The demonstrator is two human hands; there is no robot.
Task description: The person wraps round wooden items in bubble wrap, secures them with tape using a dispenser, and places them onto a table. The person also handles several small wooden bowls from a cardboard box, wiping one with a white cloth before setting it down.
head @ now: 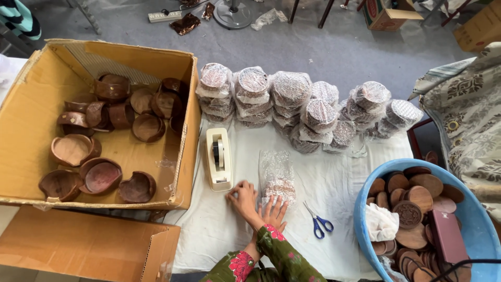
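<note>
My left hand (242, 199) rests on the white cloth (344, 172) just in front of a cream tape dispenser (218, 158), fingers curled down, nothing visibly in it. Beside it, my right hand (273, 212) lies with spread fingers on the near end of a bubble-wrap packet (277, 175), holding it down. The packet has a round brown wooden piece inside. Both wrists come out of green floral sleeves. Blue-handled scissors (318, 223) lie just right of my right hand.
A row of stacked bubble-wrapped round packets (302, 104) runs across the far side of the cloth. An open cardboard box (31, 99) at the left holds several brown wooden bowls. A blue tub (365, 193) at the right holds wooden discs, a white cloth and a maroon box.
</note>
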